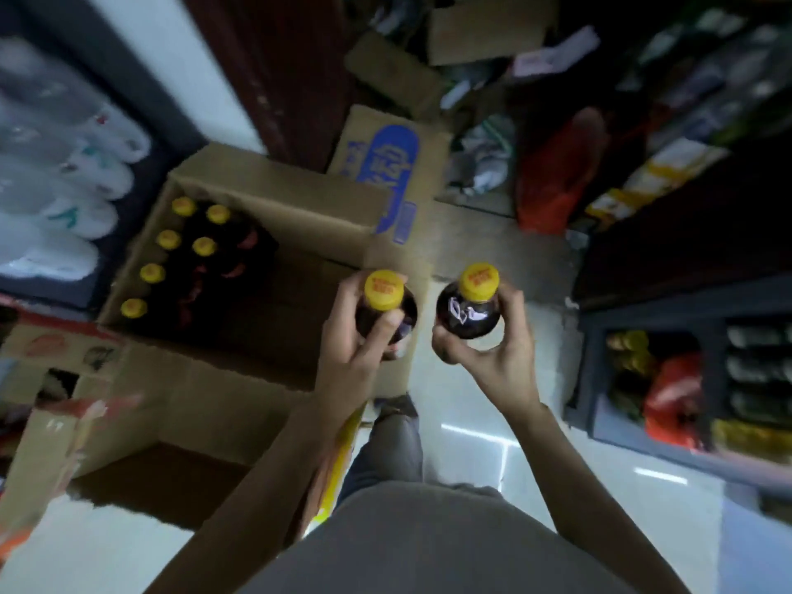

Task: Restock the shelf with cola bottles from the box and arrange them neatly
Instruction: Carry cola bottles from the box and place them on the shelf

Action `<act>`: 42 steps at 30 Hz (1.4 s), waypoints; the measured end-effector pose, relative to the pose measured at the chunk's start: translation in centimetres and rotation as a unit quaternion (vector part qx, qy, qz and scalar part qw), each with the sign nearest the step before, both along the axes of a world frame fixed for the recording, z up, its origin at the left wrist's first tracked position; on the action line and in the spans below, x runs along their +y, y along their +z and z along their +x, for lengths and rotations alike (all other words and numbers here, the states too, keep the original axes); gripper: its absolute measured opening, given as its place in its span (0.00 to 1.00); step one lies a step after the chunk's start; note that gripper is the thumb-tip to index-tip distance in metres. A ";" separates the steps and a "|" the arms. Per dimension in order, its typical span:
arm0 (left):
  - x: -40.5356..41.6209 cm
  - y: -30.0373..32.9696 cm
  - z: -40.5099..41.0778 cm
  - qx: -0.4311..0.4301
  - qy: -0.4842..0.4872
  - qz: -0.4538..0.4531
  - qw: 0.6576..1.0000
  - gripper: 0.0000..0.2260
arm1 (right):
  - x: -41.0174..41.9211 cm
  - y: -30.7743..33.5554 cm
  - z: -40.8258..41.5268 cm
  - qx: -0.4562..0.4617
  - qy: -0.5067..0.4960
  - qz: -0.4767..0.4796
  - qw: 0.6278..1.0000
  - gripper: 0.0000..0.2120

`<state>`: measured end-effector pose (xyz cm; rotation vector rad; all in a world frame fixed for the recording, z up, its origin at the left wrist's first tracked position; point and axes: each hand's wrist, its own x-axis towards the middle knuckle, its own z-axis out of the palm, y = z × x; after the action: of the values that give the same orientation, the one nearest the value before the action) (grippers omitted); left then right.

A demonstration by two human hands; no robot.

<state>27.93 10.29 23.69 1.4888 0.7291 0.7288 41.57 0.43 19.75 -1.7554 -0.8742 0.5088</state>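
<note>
The open cardboard box (240,267) sits on the floor at about ten o'clock from the person's hands. Six cola bottles (180,259) stand upright in its left part, in two rows; its right part holds none. Behind it, at twelve o'clock, leans a printed carton (385,165). The left hand (360,349) holds one bottle (385,308) over the box's right edge; the right hand (488,349) holds a second bottle (469,306) just beside it, apart, over the floor (493,430). A shelf (685,370) stands at three o'clock, another carton (64,379) at eight.
</note>
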 end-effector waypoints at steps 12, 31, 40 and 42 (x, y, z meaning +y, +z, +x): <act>-22.7 -1.9 9.3 0.069 -0.236 0.108 0.963 0.12 | -31.2 -0.3 0.5 0.028 -0.285 -0.033 0.958 0.32; -51.8 12.0 27.7 -0.191 -0.345 0.174 0.902 0.12 | -60.9 14.6 15.4 -0.155 -0.386 0.026 0.909 0.27; -58.6 23.2 37.0 -0.338 -0.268 0.234 0.871 0.09 | -66.5 23.8 26.3 -0.213 -0.363 0.148 0.895 0.26; -59.5 25.0 38.9 -0.366 -0.238 0.276 0.856 0.10 | -67.1 25.4 28.8 -0.235 -0.353 0.168 0.890 0.26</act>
<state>66.81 -49.23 48.71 1.6248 -0.4665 1.0653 70.35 -66.62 45.19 -1.7377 -0.5284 -0.5407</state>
